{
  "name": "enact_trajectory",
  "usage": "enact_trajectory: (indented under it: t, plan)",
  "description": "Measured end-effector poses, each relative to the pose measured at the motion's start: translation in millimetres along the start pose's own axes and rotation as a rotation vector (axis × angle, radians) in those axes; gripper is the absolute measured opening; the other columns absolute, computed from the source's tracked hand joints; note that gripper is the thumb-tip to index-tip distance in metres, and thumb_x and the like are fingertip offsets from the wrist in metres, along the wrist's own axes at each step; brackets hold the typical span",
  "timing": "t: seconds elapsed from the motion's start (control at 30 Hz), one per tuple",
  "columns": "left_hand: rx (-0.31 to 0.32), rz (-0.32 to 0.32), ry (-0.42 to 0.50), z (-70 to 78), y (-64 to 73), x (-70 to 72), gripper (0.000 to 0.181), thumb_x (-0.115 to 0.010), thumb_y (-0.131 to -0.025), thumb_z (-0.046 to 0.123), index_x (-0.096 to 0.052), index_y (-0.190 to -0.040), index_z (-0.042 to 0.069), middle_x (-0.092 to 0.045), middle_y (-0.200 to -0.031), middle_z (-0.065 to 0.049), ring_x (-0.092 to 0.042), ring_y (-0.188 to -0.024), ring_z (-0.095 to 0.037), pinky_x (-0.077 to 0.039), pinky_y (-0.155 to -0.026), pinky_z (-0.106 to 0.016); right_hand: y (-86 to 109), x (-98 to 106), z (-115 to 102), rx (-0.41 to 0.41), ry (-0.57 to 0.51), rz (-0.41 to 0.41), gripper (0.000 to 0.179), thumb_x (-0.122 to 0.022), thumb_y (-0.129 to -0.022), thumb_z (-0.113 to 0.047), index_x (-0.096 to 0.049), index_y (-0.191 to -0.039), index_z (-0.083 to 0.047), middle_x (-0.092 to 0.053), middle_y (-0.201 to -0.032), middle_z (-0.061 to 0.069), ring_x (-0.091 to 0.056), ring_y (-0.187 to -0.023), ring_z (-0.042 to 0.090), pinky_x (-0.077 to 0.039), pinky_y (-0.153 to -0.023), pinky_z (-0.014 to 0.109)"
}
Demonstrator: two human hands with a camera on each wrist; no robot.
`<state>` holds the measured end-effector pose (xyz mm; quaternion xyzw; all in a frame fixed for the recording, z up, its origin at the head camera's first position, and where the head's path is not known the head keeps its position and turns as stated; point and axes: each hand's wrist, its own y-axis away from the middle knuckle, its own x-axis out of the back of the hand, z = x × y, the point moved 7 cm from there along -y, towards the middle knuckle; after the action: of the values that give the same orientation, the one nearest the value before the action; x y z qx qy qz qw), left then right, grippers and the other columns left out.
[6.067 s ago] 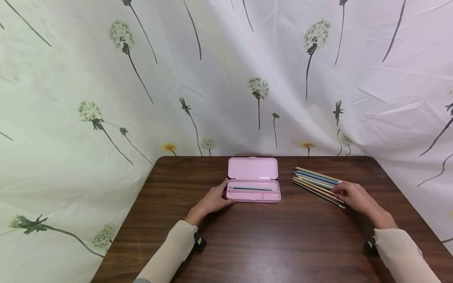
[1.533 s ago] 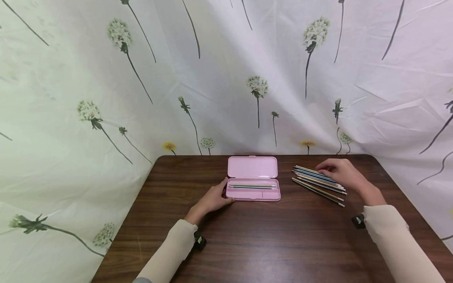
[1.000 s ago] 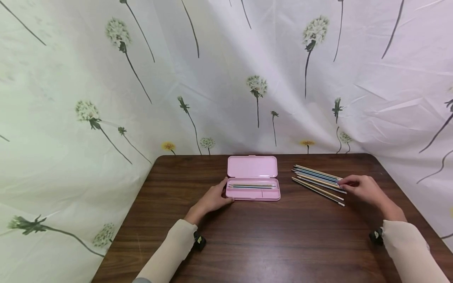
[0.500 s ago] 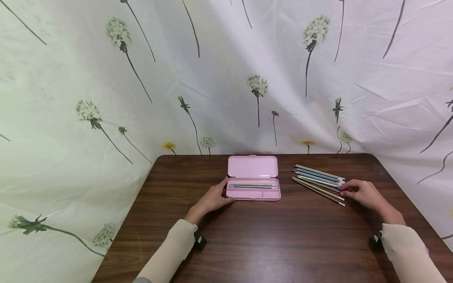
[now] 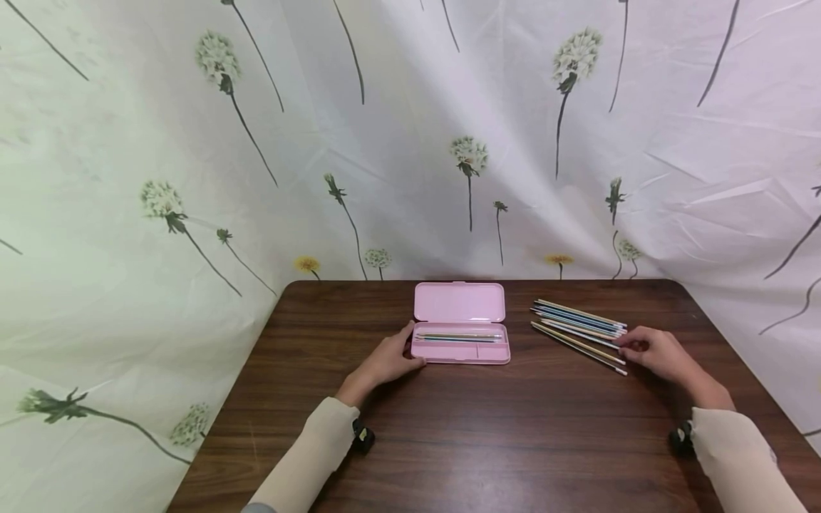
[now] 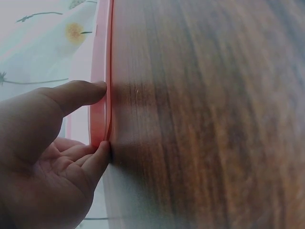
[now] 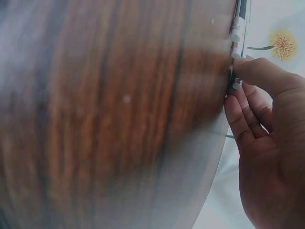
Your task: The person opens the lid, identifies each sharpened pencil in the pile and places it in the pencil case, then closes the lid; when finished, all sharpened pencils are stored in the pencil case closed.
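Pinching one pencil (image 5: 585, 338) near its end on the table (image 5: 500, 427), the right hand (image 5: 663, 356) has other pencils (image 5: 577, 313) close on both sides; the left hand (image 5: 385, 360), thumb and fingers apart, grips the pink case (image 5: 459, 303) before floral cloth (image 5: 398, 178).

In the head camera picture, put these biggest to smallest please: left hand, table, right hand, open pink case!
1. table
2. open pink case
3. left hand and right hand: they look too alike to rank
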<state>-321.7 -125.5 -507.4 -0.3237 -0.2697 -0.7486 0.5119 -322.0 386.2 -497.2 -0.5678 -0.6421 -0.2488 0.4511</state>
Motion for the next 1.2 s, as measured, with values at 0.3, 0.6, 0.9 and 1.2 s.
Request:
enact_trajectory:
  t: [0.3, 0.6, 0.9, 1.2]
  plan:
    - [-0.007, 0.001, 0.012, 0.2, 0.0, 1.0, 0.092, -0.077, -0.097, 0.026, -0.025, -0.167, -0.002, -0.045, -0.164, -0.027, -0.055, -0.145, -0.035, -0.046, -0.118, -0.05, 1.3, 5, 2, -0.023, 0.008, 0.042, 0.011, -0.082, -0.089, -0.004, -0.083, -0.1, -0.004, -0.079, -0.096, 0.014, -0.055, -0.076, -0.006, -0.048, -0.065, 0.023]
    - [-0.015, -0.002, 0.003, 1.3, -1.2, 0.4, 0.092, -0.078, -0.097, 0.026, -0.026, -0.167, -0.003, -0.046, -0.162, -0.028, -0.057, -0.143, -0.035, -0.047, -0.117, -0.051, 4.3, 22, -9, 0.074, -0.051, 0.172, 0.013, -0.082, -0.087, 0.005, -0.084, -0.096, -0.004, -0.08, -0.088, 0.012, -0.057, -0.077, -0.014, -0.045, -0.065, 0.01]
    - [-0.011, 0.007, -0.001, 1.0, -0.8, 1.1, 0.091, -0.078, -0.097, 0.026, -0.026, -0.167, -0.002, -0.044, -0.164, -0.027, -0.054, -0.146, -0.035, -0.046, -0.118, -0.05, -5.9, 34, -27, 0.084, -0.144, 0.176, 0.015, -0.076, -0.093, 0.005, -0.083, -0.105, -0.002, -0.079, -0.092, 0.01, -0.06, -0.076, -0.006, -0.047, -0.063, 0.014]
    - [-0.056, 0.003, 0.0, -4.2, -5.8, -0.9, 0.093, -0.077, -0.096, 0.032, -0.028, -0.165, -0.007, -0.046, -0.161, -0.033, -0.055, -0.143, -0.041, -0.047, -0.116, -0.055, -27.5, 42, -66, 0.175, -0.194, 0.172, 0.017, -0.075, -0.096, 0.004, -0.083, -0.108, -0.004, -0.079, -0.096, 0.012, -0.063, -0.076, -0.003, -0.049, -0.063, 0.014]
